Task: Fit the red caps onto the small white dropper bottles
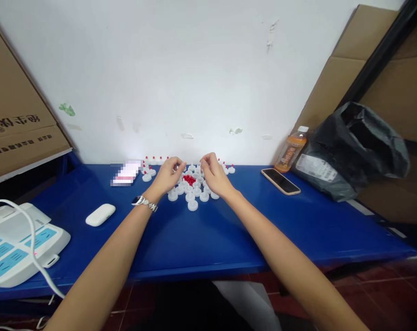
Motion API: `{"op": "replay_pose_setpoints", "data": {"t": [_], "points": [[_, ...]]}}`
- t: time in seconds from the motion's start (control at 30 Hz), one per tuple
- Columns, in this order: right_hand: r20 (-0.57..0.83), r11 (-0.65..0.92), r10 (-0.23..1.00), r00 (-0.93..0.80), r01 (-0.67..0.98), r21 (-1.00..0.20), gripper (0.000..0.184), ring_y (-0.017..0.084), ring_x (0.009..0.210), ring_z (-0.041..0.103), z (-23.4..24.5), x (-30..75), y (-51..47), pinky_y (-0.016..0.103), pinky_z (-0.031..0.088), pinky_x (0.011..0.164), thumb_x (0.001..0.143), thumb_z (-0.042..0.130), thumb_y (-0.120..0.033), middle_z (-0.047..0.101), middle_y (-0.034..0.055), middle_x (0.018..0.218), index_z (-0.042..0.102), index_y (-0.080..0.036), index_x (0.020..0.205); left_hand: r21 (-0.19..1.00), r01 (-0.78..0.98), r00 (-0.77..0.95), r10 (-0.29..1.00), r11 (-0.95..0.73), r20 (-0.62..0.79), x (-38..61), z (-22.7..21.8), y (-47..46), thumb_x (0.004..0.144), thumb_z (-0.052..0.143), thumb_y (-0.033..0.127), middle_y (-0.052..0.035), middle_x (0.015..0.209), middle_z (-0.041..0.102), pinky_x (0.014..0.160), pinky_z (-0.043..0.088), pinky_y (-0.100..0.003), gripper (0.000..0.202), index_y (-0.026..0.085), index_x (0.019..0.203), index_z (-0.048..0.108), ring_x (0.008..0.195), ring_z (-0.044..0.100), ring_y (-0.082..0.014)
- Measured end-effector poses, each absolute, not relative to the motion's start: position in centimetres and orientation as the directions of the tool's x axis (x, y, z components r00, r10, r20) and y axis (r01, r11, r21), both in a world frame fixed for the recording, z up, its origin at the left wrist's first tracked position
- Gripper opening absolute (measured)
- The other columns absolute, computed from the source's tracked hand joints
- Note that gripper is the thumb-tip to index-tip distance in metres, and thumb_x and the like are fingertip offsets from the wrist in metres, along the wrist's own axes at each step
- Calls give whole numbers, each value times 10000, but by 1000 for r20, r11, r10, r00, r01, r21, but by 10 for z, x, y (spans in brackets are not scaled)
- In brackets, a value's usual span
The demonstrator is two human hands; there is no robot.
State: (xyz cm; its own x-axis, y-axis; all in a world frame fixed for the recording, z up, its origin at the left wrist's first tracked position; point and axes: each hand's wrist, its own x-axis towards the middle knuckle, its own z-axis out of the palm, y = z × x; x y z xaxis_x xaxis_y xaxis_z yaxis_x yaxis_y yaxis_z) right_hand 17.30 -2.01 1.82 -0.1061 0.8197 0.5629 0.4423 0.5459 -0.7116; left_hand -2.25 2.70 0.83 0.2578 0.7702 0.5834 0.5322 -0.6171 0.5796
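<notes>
Over the middle of the blue table, my left hand is curled, its thumb and fingertips close together. Opposite it, my right hand is pinched in much the same way. Anything between the fingers of either hand is too small to make out. Just below and between them lies a pile of small red tips. Around this pile stand many white plastic nozzle caps without red tips. White caps with red tips fitted are grouped left of my left hand; more red-tipped caps stand beyond my right hand.
A white power strip with a cable and a white earbud case lie left. Toward the right are a phone, an orange drink bottle and a black plastic bag. A white wall rises behind the blue table.
</notes>
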Motion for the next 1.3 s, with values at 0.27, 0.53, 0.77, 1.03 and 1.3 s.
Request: {"op": "replay_pose_setpoints", "data": {"t": [0.27, 0.53, 0.77, 1.03, 1.3], "points": [[547, 530, 832, -88, 416, -739, 156, 157, 754, 576, 9, 186, -4, 292, 430, 709, 963, 426, -365, 615, 10, 886, 489, -227, 925, 367, 724, 363, 776, -583, 516, -23, -5, 24, 940, 505, 481, -84, 1057, 644, 904, 412, -400, 327, 209, 1015, 671, 1002, 554, -256], [554, 475, 833, -6, 521, -709, 189, 175, 748, 569, 6, 185, 12, 303, 460, 722, 854, 570, -362, 606, 15, 772, 667, -200, 860, 441, 678, 369, 791, -588, 488, -41, -11, 28, 939, 493, 444, -63, 885, 656, 748, 439, -324, 308, 190, 902, 664, 805, 581, -201], [445, 347, 895, -15, 650, -676, 144, 160, 741, 659, 15, 162, 92, 255, 486, 725, 811, 560, -206, 724, 40, 779, 695, -165, 836, 429, 674, 396, 784, -601, 478, -44, -10, 28, 924, 504, 421, -50, 820, 671, 712, 427, -310, 283, 205, 837, 666, 776, 593, -200], [229, 212, 965, -129, 898, -385, 207, 215, 921, 687, 7, 134, 137, 274, 502, 824, 782, 607, -181, 751, 116, 1001, 754, -164, 927, 456, 688, 369, 813, -565, 450, -59, -10, 34, 912, 531, 415, -59, 817, 693, 681, 409, -314, 283, 197, 802, 676, 743, 589, -201], [201, 221, 967, -159, 914, -340, 236, 240, 950, 685, 11, 131, 134, 314, 504, 862, 811, 632, -270, 742, 135, 1017, 746, -156, 983, 467, 704, 355, 835, -535, 421, -69, -17, 30, 910, 538, 405, -65, 831, 670, 719, 436, -332, 274, 196, 816, 689, 762, 569, -209]]}}
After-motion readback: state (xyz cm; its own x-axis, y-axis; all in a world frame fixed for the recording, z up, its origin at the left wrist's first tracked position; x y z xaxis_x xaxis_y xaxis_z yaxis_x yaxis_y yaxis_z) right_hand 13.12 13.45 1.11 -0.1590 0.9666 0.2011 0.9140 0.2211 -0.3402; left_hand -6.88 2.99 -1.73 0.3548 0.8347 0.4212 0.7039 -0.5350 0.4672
